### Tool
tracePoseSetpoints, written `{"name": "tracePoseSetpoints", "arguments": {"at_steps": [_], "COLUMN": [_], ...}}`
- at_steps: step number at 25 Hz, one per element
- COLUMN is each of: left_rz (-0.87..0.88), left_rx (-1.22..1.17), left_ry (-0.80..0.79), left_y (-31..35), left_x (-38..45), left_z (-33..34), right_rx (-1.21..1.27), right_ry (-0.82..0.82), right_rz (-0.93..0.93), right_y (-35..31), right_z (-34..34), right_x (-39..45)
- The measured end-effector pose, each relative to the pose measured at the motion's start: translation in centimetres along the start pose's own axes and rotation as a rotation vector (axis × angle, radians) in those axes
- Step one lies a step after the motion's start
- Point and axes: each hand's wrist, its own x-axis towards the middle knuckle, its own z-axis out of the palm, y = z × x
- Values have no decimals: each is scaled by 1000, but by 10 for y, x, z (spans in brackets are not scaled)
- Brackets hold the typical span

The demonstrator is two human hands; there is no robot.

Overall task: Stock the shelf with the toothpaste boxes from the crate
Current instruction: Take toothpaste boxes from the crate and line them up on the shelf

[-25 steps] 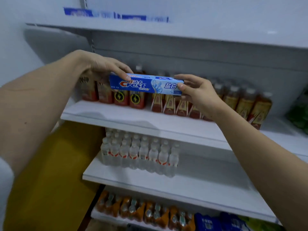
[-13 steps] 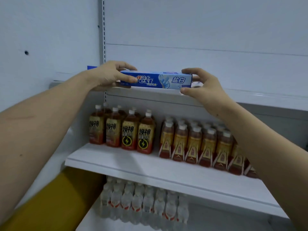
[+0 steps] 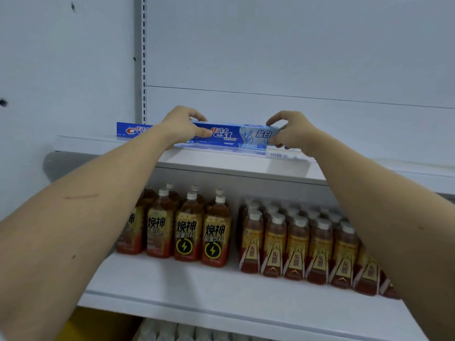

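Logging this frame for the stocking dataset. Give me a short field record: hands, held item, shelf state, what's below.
left hand: grips the left part of the toothpaste box
right hand: pinches the box's right end
toothpaste box: blue, level, lengthwise along the top shelf front; appears to sit on another box beneath it
second box: on the same shelf, to the left, partly behind the left wrist
top shelf: white
shelf below: energy drink bottles at left, tea bottles at right
crate: not in view
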Motion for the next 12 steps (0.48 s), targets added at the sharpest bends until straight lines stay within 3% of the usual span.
{"name": "tracePoseSetpoints", "arguments": {"at_steps": [5, 12], "left_rz": [-78, -167], "left_rx": [103, 42], "left_ry": [-21, -147], "left_y": [-6, -7], "left_x": [24, 39], "left_z": [15, 19], "right_rx": [-37, 47], "right_ry": [-20, -64], "right_rz": [125, 226], "right_y": [4, 13], "right_z": [26, 36], "right_x": [32, 47]}}
